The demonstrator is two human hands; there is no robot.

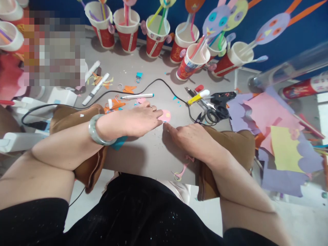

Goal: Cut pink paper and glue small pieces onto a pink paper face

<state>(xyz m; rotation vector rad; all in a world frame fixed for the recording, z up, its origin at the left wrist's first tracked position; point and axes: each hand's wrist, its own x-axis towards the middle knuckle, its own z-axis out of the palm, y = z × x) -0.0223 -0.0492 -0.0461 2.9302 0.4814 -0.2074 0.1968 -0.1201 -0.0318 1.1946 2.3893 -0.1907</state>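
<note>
My left hand [139, 120] lies flat on the grey table [151, 153], its fingertips pressing a small pink paper cut-out [165, 115] with yellow and blue dots. A pale green bangle [97, 131] circles that wrist and a ring sits on one finger. My right hand [191, 138] rests on the table just right of the cut-out, index finger stretched toward its lower edge, holding nothing. A pink and yellow paper strip [180, 171] lies near the table's front edge below my right wrist.
Red paper cups [128, 30] with straws and paper faces line the back. Scissors [212, 111], a black glue gun [222, 97] with its cable [164, 83], markers [137, 96] and paper scraps lie mid-table. Purple, pink and yellow paper sheets [279, 136] pile up at the right.
</note>
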